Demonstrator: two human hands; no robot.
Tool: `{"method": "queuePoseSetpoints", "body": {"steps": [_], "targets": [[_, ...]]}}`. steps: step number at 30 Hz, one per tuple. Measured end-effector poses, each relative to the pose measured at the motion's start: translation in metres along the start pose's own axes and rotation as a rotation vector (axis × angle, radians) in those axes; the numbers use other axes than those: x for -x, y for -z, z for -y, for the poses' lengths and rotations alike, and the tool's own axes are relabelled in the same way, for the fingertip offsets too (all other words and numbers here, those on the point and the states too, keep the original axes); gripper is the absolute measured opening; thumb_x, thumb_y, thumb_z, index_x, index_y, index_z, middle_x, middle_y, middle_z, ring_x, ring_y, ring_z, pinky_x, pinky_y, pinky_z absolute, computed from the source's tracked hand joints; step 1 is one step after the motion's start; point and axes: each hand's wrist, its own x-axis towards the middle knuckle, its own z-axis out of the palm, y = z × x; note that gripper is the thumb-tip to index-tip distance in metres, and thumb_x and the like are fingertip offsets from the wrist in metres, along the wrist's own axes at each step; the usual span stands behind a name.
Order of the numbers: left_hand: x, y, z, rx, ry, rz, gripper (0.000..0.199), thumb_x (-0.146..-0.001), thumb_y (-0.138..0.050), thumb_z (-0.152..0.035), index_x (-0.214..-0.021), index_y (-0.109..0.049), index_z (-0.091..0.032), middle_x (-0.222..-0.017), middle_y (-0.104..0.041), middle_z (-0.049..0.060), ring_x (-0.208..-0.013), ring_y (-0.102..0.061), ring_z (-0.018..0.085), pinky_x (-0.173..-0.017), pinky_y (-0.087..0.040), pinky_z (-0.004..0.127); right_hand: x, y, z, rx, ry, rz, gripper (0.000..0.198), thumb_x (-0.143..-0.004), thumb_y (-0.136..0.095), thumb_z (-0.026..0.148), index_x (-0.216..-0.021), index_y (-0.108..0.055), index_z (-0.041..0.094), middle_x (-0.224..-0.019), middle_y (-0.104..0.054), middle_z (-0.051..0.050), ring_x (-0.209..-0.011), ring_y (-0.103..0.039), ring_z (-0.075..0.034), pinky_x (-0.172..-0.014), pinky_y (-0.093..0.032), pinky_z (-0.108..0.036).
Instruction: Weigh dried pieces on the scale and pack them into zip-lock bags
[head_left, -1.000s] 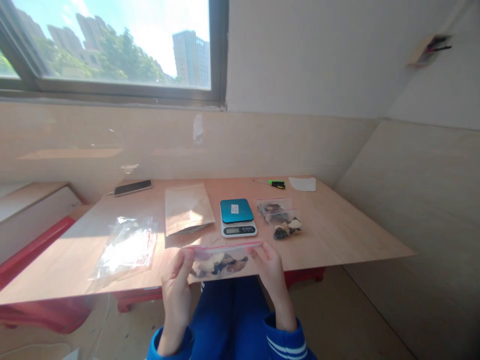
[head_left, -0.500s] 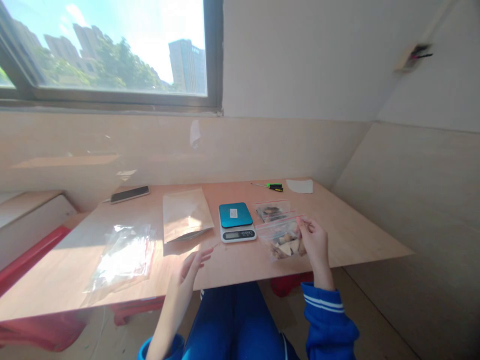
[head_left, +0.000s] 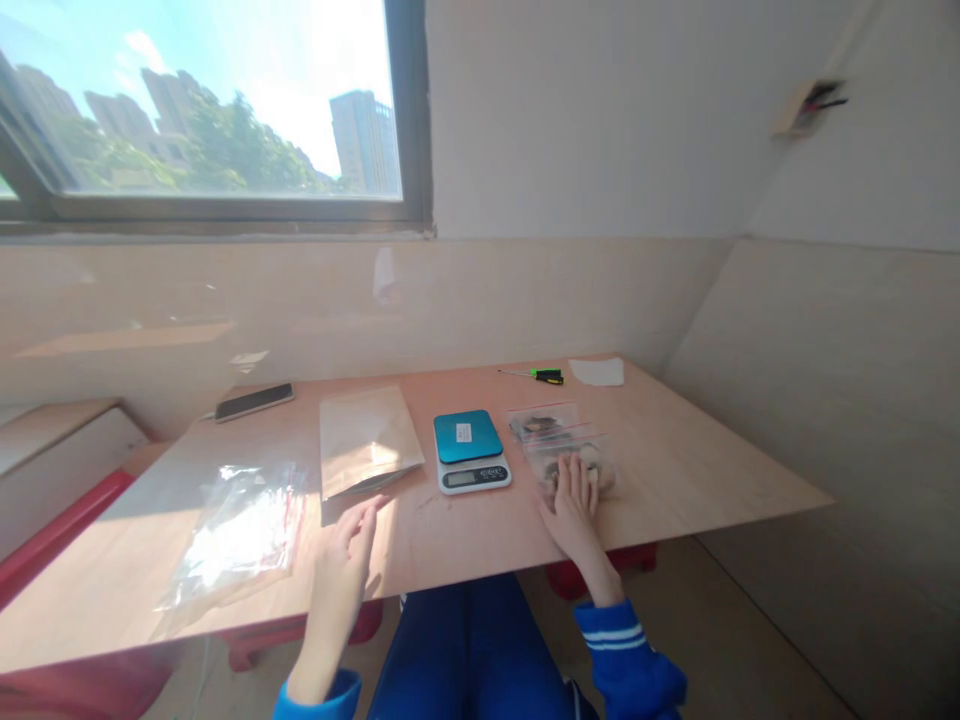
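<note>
My right hand point(head_left: 576, 505) lies with fingers stretched out over a clear zip bag point(head_left: 609, 460) of pale and brown chunks, covering part of it. Just behind, a second zip bag point(head_left: 541, 422) holds darker pieces. My left hand point(head_left: 351, 535) is by the near edge of a brown paper pouch point(head_left: 367, 435), fingers extended and holding nothing; whether it touches the pouch I cannot tell. Between the hands sits a white kitchen scale point(head_left: 472, 478) with a blue top, bearing a small white label.
Clear plastic bags point(head_left: 240, 530) lie glaring in sunlight at the table's left. A phone point(head_left: 255, 401) rests at the back left. Toward the back right are screwdrivers point(head_left: 547, 376) and a white paper piece point(head_left: 598, 372). Red stools point(head_left: 600, 570) stand under the table point(head_left: 712, 470).
My right hand has let go of the zip bag's upper edge and come down flat on the bag, which now lies lower. My left hand has shifted slightly left toward the pouch.
</note>
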Motion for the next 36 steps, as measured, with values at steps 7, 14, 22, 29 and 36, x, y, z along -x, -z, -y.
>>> {"method": "queuePoseSetpoints", "body": {"steps": [7, 14, 22, 29, 36], "targets": [[-0.057, 0.010, 0.010, -0.371, -0.318, 0.045, 0.040, -0.083, -0.051, -0.025, -0.120, -0.063, -0.017, -0.134, -0.058, 0.011, -0.127, -0.050, 0.030, -0.106, -0.037, 0.044, -0.022, 0.009, 0.014, 0.005, -0.015, 0.242, 0.071, -0.089, -0.042, 0.037, -0.148, -0.021, 0.002, -0.156, -0.016, -0.024, -0.146, -0.006, -0.035, -0.114, -0.008, -0.060], [-0.080, 0.020, 0.009, -0.635, -0.203, 0.090, 0.030, -0.085, -0.050, -0.030, -0.105, -0.073, -0.026, -0.101, -0.075, 0.008, -0.083, -0.071, 0.029, -0.067, -0.051, 0.033, 0.017, 0.037, 0.107, -0.592, 0.411, 0.464, 0.051, -0.094, -0.047, 0.033, -0.143, -0.038, 0.023, -0.152, -0.034, -0.011, -0.142, -0.030, -0.022, -0.114, -0.031, -0.044], [-0.069, 0.037, -0.032, -0.832, -0.219, 0.016, 0.038, -0.090, -0.046, -0.034, -0.121, -0.066, -0.029, -0.084, -0.076, 0.012, -0.074, -0.070, 0.029, -0.060, -0.043, 0.029, 0.008, 0.020, 0.209, -0.571, 0.766, 0.394, 0.033, -0.095, -0.039, 0.016, -0.120, -0.060, 0.016, -0.128, -0.062, -0.010, -0.127, -0.050, -0.021, -0.107, -0.042, -0.039], [-0.061, 0.043, -0.034, -0.642, -0.300, -0.048, 0.035, -0.089, -0.049, -0.037, -0.118, -0.068, -0.029, -0.081, -0.076, 0.008, -0.079, -0.071, 0.026, -0.060, -0.043, 0.026, 0.011, 0.008, 0.223, -0.269, 0.685, 0.314, 0.020, -0.089, -0.045, 0.009, -0.087, -0.065, 0.013, -0.083, -0.070, -0.013, -0.079, -0.068, -0.025, -0.070, -0.054, -0.035], [-0.042, 0.023, -0.029, -0.739, -0.350, -0.063, 0.030, -0.090, -0.053, -0.034, -0.114, -0.070, -0.033, -0.079, -0.076, 0.007, -0.068, -0.071, 0.024, -0.053, -0.040, 0.024, -0.021, -0.029, 0.247, -0.310, 0.686, 0.340, 0.032, -0.085, -0.046, -0.001, -0.107, -0.064, 0.014, -0.108, -0.068, -0.014, -0.099, -0.064, -0.028, -0.091, -0.050, -0.044]]}}
